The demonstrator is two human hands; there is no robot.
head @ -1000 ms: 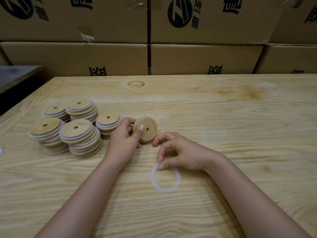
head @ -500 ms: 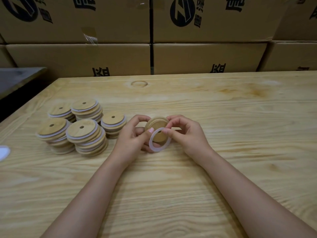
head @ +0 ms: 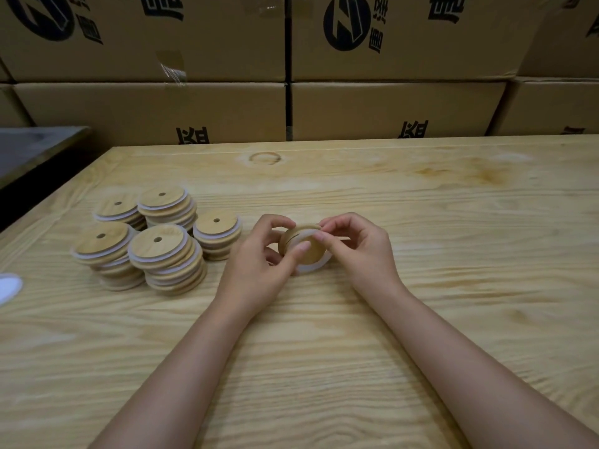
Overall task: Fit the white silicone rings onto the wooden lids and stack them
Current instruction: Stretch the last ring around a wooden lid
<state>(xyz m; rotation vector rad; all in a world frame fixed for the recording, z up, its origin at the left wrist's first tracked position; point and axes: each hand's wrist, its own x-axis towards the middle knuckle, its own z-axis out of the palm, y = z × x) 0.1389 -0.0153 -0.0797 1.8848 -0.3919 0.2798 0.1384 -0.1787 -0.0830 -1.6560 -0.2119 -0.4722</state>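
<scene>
A round wooden lid (head: 309, 251) is held tilted just above the table's middle. My left hand (head: 259, 267) grips its left side with thumb and fingers curled round it. My right hand (head: 359, 251) pinches the white silicone ring (head: 312, 266) against the lid's top edge; the ring lies partly round the lid and hangs loose below it. To the left stand several stacks of wooden lids (head: 165, 254) with white rings fitted, each lid with a small hole.
The pale wooden table (head: 421, 319) stretches wide to the right and front. Cardboard boxes (head: 389, 102) form a wall along its far edge. A white object (head: 8, 286) shows at the left border. A dark surface (head: 32, 147) lies beyond the table's left corner.
My right hand picked the ring up from the table and brought it to the lid held by my left hand. The ring now sits partly round the lid.
</scene>
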